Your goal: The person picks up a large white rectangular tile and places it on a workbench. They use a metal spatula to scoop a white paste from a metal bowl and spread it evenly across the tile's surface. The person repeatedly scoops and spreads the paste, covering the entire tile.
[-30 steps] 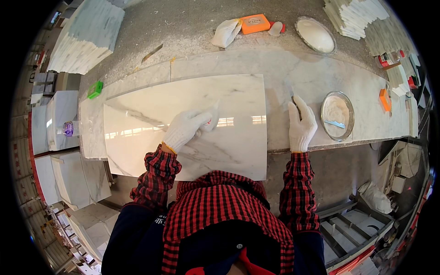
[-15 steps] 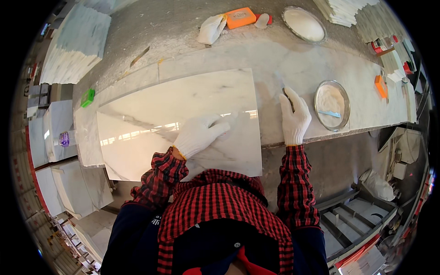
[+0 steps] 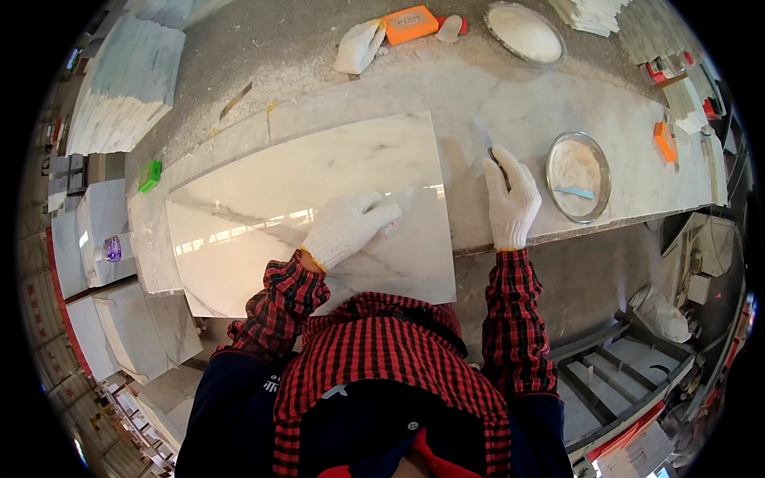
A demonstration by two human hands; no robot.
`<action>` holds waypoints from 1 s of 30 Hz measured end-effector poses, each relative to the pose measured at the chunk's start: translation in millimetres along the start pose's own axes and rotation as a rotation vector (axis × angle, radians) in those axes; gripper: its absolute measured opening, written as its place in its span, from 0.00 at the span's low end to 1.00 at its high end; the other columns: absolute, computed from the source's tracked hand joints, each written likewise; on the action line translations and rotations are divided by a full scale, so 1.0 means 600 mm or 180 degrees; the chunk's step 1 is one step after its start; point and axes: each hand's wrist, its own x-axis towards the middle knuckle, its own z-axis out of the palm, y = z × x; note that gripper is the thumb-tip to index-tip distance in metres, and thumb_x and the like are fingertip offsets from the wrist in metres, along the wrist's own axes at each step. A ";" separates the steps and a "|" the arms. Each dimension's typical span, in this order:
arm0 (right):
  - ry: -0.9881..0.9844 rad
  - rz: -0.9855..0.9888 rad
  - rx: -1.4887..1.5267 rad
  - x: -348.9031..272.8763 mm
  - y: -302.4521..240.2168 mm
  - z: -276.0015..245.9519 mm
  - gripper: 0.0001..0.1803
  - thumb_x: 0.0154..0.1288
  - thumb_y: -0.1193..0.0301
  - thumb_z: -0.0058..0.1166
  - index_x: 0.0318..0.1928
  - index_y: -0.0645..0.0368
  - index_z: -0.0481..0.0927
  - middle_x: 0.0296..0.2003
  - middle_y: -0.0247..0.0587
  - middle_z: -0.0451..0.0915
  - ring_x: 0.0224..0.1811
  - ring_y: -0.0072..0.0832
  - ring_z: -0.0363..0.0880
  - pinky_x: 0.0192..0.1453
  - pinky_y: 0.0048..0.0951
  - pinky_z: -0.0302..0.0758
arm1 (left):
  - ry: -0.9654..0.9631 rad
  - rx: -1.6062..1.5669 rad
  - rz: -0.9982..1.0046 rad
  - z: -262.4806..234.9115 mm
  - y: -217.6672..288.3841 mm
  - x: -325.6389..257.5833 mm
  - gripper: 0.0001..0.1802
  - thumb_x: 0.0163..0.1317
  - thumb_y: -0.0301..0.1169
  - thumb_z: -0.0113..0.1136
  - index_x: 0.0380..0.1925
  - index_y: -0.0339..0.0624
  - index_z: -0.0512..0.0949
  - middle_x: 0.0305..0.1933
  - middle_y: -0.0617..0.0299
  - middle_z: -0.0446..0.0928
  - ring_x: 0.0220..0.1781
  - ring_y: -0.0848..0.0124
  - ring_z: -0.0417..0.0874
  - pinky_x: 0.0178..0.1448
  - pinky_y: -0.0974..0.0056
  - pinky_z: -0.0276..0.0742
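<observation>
My left hand (image 3: 348, 229), in a white knit glove, rests on a glossy white marble slab (image 3: 358, 159) with grey veins. Its fingers are curled together; a pale scrap with a little red shows by the fingertips, too small to name. To the right of the slab, my gloved right hand (image 3: 512, 201) grips a slim dark-handled tool (image 3: 498, 165) between thumb and fingers. What seems a thin pale blade points away from me. Beside that hand stands a round metal bowl (image 3: 584, 221) holding off-white paste or powder (image 3: 575, 163), with a light blue strip (image 3: 574, 192) lying in it.
At the far side lie a white glove (image 3: 360, 48), an orange box (image 3: 409, 25) and a second bowl of white powder (image 3: 526, 33). A green block (image 3: 149, 176) sits left, an orange block (image 3: 664, 142) right. Stacked stone pieces (image 3: 131, 80) rise at far left.
The tool in my right hand now shows further out past the fingertips. More of the small pale and red scrap shows by my left fingers. Both hands stay nearly in place; the view shifts slightly.
</observation>
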 end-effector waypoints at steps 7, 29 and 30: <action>0.0008 0.0013 -0.0019 0.000 0.001 0.001 0.15 0.66 0.69 0.67 0.52 0.59 0.88 0.41 0.43 0.88 0.41 0.35 0.85 0.47 0.33 0.79 | 0.0057 -0.0054 0.0026 0.002 -0.007 0.004 0.28 0.68 0.57 0.56 0.39 0.42 0.87 0.32 0.55 0.83 0.36 0.64 0.82 0.45 0.61 0.75; -0.0018 0.0158 -0.0113 0.002 -0.008 0.003 0.15 0.66 0.68 0.68 0.51 0.59 0.88 0.43 0.43 0.88 0.44 0.37 0.86 0.51 0.34 0.80 | 0.2599 -0.1961 0.1309 -0.257 -0.096 0.174 0.20 0.72 0.36 0.62 0.59 0.39 0.78 0.54 0.60 0.83 0.59 0.69 0.82 0.65 0.63 0.73; 0.0011 0.0089 -0.0141 0.002 -0.005 0.004 0.15 0.66 0.68 0.68 0.51 0.59 0.88 0.43 0.44 0.88 0.44 0.37 0.86 0.51 0.34 0.80 | 0.2849 -0.1607 0.1405 -0.281 -0.112 0.199 0.21 0.70 0.37 0.64 0.58 0.38 0.79 0.53 0.60 0.84 0.58 0.68 0.82 0.65 0.62 0.73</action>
